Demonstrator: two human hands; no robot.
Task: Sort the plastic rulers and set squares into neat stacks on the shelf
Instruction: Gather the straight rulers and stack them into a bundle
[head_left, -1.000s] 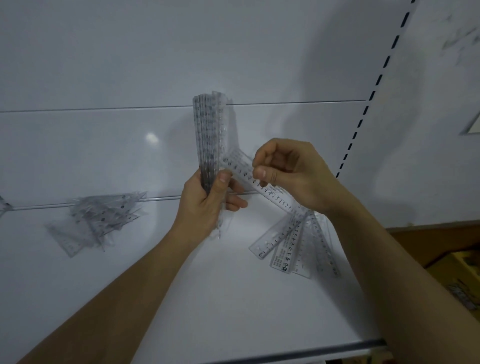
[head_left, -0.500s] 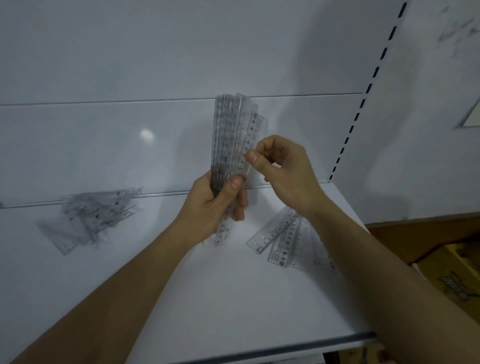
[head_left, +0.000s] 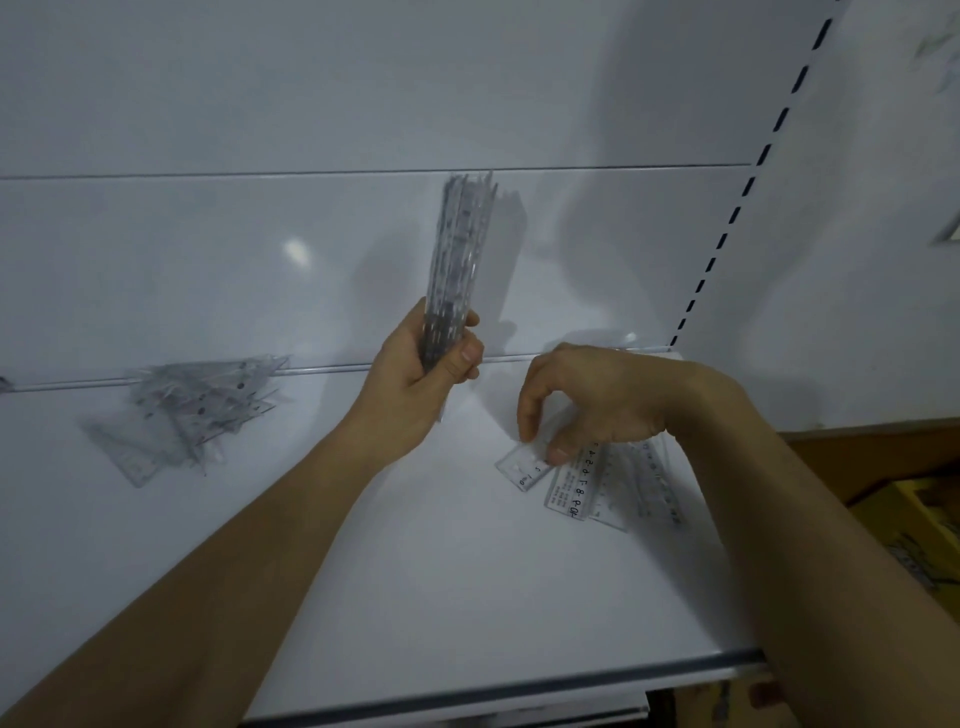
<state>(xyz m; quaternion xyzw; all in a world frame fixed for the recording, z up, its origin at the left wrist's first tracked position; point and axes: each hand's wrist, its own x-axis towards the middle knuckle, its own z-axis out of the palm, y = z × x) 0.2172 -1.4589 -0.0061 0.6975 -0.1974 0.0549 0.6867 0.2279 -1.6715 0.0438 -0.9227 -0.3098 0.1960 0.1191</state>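
My left hand (head_left: 415, 374) grips an upright bundle of clear plastic rulers (head_left: 460, 260) above the white shelf (head_left: 441, 571). My right hand (head_left: 587, 400) is lowered over several loose clear rulers (head_left: 592, 483) fanned out on the shelf at the right; its thumb and fingertips pinch the end of the leftmost ruler (head_left: 524, 467). A heap of clear set squares (head_left: 192, 405) lies on the shelf at the left, against the back panel.
The shelf's front edge (head_left: 519, 691) runs across the bottom. A slotted upright (head_left: 748, 187) bounds the shelf on the right. Brown cardboard boxes (head_left: 914, 519) sit beyond it at the lower right.
My right hand added a ruler to the bundle in my left hand, then dropped down to the loose rulers on the shelf. The bundle stays upright.
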